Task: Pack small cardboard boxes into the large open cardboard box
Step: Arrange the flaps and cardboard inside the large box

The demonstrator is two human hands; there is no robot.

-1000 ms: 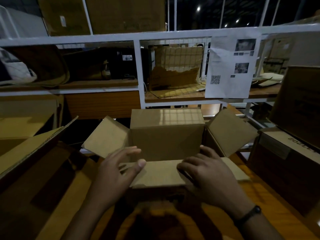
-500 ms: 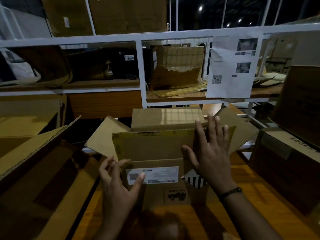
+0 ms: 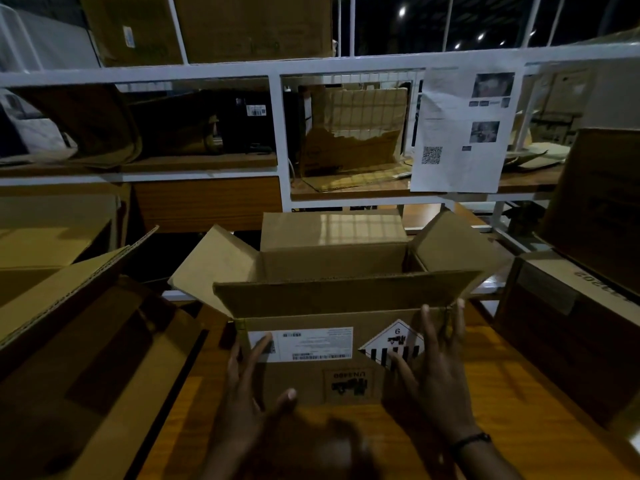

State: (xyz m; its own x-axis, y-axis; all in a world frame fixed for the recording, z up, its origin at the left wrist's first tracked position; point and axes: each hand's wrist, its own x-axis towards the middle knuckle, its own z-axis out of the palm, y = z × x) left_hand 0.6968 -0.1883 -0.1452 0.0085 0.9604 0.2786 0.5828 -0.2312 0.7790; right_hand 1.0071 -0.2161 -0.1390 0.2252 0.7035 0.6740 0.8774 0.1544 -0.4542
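The near flap [image 3: 346,294] of the open box [image 3: 304,382] hides its inside from me. At 6 o'clock is a dark blur [image 3: 311,441] I cannot identify. The white label [image 3: 311,342] has print too small to read.

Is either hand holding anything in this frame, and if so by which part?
Nothing is gripped. The left hand and right hand lie open, spread flat against the front wall of the open brown cardboard box.
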